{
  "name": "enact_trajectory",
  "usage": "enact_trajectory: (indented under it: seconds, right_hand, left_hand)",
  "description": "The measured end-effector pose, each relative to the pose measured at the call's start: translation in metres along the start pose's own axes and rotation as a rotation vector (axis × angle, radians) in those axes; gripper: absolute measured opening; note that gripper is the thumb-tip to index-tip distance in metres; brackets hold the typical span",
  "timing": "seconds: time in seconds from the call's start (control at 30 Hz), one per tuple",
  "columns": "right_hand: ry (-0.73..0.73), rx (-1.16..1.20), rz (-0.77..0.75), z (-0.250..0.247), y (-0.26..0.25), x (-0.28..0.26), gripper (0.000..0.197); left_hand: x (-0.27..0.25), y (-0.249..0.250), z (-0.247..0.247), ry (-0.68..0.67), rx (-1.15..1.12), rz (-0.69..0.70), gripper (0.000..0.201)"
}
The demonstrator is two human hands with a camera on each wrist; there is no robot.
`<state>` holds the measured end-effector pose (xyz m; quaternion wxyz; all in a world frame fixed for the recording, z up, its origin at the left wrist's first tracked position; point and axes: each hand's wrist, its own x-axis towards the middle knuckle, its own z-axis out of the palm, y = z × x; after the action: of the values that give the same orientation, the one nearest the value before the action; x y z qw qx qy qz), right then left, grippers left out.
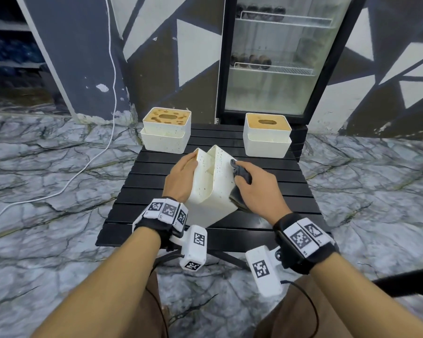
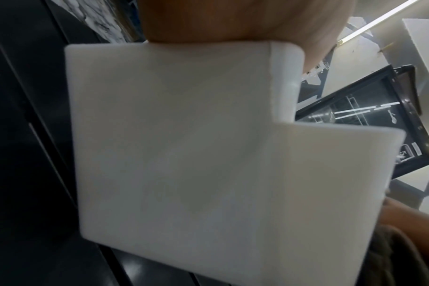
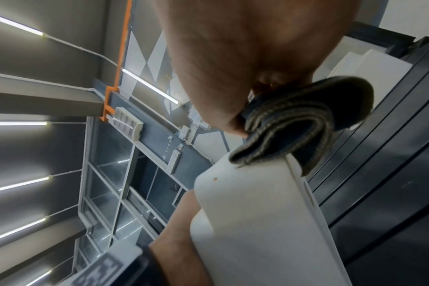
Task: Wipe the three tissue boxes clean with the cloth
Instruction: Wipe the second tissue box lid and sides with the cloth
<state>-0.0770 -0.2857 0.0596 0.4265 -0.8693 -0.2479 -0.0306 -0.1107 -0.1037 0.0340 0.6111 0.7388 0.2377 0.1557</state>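
- I am working over a black slatted table (image 1: 266, 172) standing on a marble-patterned floor (image 1: 47, 167), with a glass-door fridge (image 1: 279, 57) behind it.
- Two tissue boxes are waiting at the far edge: the far left box (image 1: 166, 132), whose brown top is looking blotchy, and the far right box (image 1: 266, 136), well apart from it.
- The third box (image 1: 213, 184) is sitting tipped on the table near me, between my hands, its speckled white side facing up; in the left wrist view its pale stepped side (image 2: 196, 154) is filling the frame.
- My left hand (image 1: 181, 178) is bracing the box from the left, fingers wrapping over its upper edge and gripping it.
- My right hand (image 1: 254, 191) is clutching the dark cloth (image 1: 242, 173), folded into a thick wad, and pressing it against the box's right face; the right wrist view is showing the wad (image 3: 299, 120) riding on the box's rim.
- To do this stroke well, I am judging that the left hand should be holding firm so the tipped box is not sliding on the slats, while the cloth is travelling flat along the whole face, edge to edge.
- A small brown speck (image 3: 216, 179) is showing near the rim; I should be passing over it, then turning the box for the other sides.
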Motion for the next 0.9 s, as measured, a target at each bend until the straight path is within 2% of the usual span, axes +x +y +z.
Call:
enact_trajectory:
  seconds: [0.2, 0.3, 0.43, 0.77, 0.9]
  right_hand:
    - [-0.032, 0.002, -0.087, 0.024, -0.008, -0.014, 0.038]
    - [-0.046, -0.037, -0.035, 0.036, -0.004, -0.015, 0.046]
    - [-0.003, -0.069, -0.07, 0.048, 0.004, -0.008, 0.045]
    - [-0.131, -0.073, 0.002, 0.046, 0.005, 0.042, 0.046]
    - [-0.119, -0.089, 0.028, 0.049, 0.003, 0.064, 0.045]
  left_hand:
    - [0.003, -0.007, -0.005, 0.001, -0.036, -0.032, 0.036]
    - [0.007, -0.009, -0.006, -0.005, -0.012, -0.043, 0.038]
    - [0.011, -0.014, -0.011, -0.033, 0.001, -0.05, 0.04]
    - [0.015, -0.016, -0.013, -0.055, 0.013, -0.067, 0.043]
    - [0.014, -0.015, -0.013, -0.058, 0.017, -0.063, 0.042]
